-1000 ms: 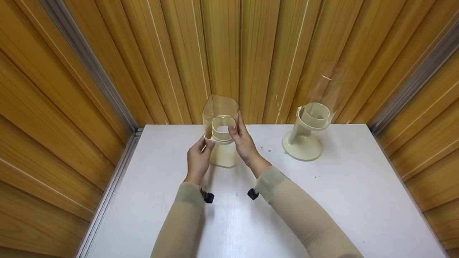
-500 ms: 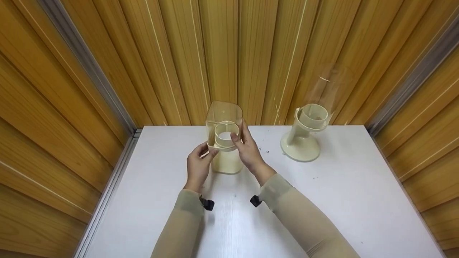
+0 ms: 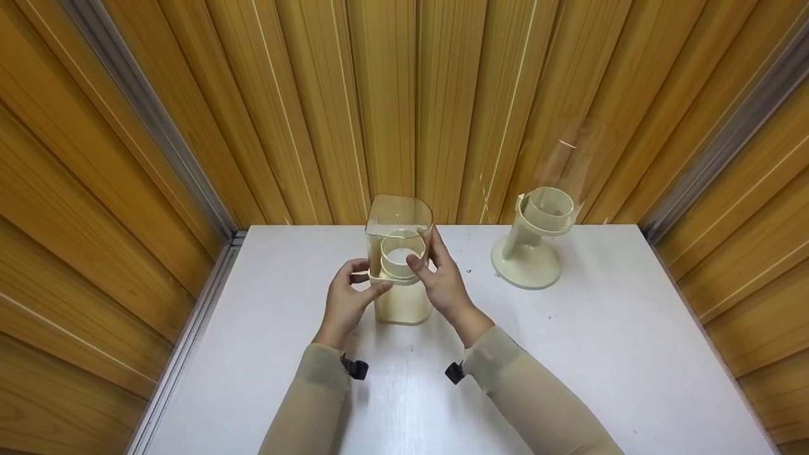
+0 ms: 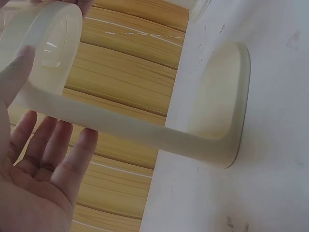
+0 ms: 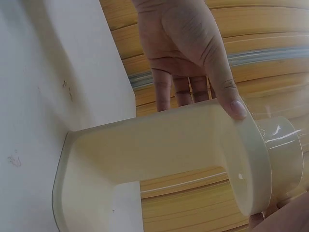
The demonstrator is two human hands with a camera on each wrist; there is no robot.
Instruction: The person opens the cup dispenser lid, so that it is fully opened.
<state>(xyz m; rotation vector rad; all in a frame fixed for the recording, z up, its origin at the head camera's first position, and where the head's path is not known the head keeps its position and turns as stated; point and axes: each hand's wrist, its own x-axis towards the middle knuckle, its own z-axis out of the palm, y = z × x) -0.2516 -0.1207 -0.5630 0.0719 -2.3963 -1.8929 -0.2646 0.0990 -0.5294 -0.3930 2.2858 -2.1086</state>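
A cream plastic stand (image 3: 404,306) rises from a flat base on the white table, its short open ring (image 3: 402,254) up on a platform. Around the ring stands a clear cover (image 3: 399,215). At the platform's left corner my left hand (image 3: 346,298) holds on; in the left wrist view its thumb (image 4: 21,67) lies on the platform edge and its fingertips are at the post. My right hand (image 3: 447,282) grips the right side, thumb at the ring and fingers along the cover. In the right wrist view the right hand shows only partly, at the lower right corner.
Another cream stand (image 3: 528,262), round-based and with a tall clear tube (image 3: 575,158), is at the back right of the white table (image 3: 588,354). Wood-patterned panels (image 3: 385,95) enclose the back and both sides.
Both hands and the cream stand they hold have come nearer to me. The head view has tilted slightly; the round-based stand keeps its place on the table.
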